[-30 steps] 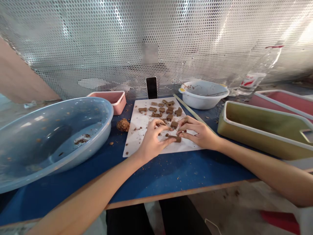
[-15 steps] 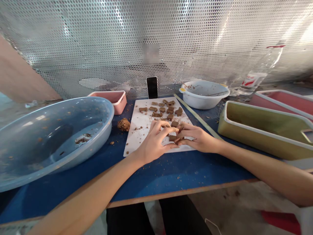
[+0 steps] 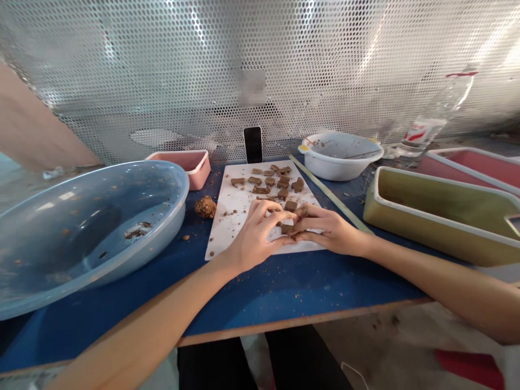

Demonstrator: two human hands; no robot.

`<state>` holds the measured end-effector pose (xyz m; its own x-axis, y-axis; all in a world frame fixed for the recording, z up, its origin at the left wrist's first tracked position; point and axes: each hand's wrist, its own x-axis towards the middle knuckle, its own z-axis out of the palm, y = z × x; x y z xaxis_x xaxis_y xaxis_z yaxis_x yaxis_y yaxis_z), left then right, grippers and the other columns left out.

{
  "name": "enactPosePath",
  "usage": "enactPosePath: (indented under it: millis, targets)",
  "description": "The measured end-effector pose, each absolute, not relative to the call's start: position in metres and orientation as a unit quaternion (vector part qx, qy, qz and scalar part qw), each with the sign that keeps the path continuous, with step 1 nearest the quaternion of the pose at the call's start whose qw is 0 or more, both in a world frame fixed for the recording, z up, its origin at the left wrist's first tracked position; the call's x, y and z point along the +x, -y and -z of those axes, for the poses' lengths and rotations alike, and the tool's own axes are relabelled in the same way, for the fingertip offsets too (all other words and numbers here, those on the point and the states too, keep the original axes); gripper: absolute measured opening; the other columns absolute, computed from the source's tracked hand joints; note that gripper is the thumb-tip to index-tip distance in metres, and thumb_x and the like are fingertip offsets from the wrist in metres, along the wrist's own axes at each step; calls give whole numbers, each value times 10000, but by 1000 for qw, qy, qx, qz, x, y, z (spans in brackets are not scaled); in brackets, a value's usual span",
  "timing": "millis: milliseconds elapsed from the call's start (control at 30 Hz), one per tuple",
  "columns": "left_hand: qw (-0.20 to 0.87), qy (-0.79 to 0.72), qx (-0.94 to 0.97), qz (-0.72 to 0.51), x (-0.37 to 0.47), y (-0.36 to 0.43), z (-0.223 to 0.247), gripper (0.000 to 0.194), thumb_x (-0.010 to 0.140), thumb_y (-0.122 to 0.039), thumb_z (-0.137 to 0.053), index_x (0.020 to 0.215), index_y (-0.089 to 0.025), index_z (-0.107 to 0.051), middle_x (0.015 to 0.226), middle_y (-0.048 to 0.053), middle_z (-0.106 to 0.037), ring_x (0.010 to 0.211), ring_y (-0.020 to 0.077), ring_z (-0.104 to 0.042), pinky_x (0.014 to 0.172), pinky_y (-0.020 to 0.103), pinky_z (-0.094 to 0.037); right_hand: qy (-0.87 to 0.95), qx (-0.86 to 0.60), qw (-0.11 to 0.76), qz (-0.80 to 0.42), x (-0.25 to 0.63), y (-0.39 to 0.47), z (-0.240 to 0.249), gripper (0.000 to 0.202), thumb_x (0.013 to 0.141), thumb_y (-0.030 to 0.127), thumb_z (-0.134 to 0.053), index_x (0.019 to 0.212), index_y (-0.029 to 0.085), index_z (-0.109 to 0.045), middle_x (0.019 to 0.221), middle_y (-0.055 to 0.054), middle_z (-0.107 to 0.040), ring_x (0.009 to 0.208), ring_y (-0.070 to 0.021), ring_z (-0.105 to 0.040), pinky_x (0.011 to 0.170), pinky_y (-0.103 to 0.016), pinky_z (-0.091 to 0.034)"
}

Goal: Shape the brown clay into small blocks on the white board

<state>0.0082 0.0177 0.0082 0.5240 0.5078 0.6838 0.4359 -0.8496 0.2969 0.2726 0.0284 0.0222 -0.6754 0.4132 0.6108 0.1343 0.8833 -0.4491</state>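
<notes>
Both hands meet at the near right part of a white board [image 3: 225, 230]. My left hand [image 3: 255, 233] curves thumb and fingers round a small brown clay piece [image 3: 287, 229], its fingertips at the far and near sides. From the right, my right hand [image 3: 325, 230] closes its fingers on the same clay, which they partly cover. Just beyond the fingertips lies another clay block [image 3: 291, 206]. Several shaped clay pieces [image 3: 283, 182] stand or lie farther back on the board, with crumbs around them.
A blue basin [image 3: 179, 216] stands left, beside a rough clay lump [image 3: 205, 207] and a pink box [image 3: 199, 168]. A phone [image 3: 253, 145] leans at the back. On the right are a strip [image 3: 329, 192], a white bowl [image 3: 339, 168], an olive trough [image 3: 426, 230] and a bottle [image 3: 424, 130].
The right fingers have shifted slightly and now cover more of the clay between the hands. My left hand stays almost where it was.
</notes>
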Motion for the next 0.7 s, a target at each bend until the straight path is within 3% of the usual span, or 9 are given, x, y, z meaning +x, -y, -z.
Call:
enactPosePath:
  millis: [267,467,700]
  targets:
    - [61,-286,866,-406,9,-20,-10,486,993,-545,-842,1389,-308,-690,1239,93,-667,1205,307,-605,1057,487,-551,876,-202,372,-231,274,-24,-21,228,1086,285,-730,1302,223,-770,1086,-65,-807,933,-172,-780,868,-300,-661]
    - [57,-272,864,-419,9,-20,-9,454,1018,-514,-819,1392,-301,-674,1225,88,-677,1201,299,-614,1052,481,-549,862,-233,365,-264,276,-22,-23,225,1051,349,-777,1229,213,-775,1072,-58,-839,896,-168,-795,862,-288,-669]
    - [65,-268,864,-421,10,-19,-7,631,989,-538,-850,1517,-317,-585,1279,89,-672,1232,308,-622,1070,490,-547,863,-230,355,-277,275,-25,-24,140,1067,323,-756,1147,233,-826,1032,-31,-865,951,-169,-831,917,-262,-656]
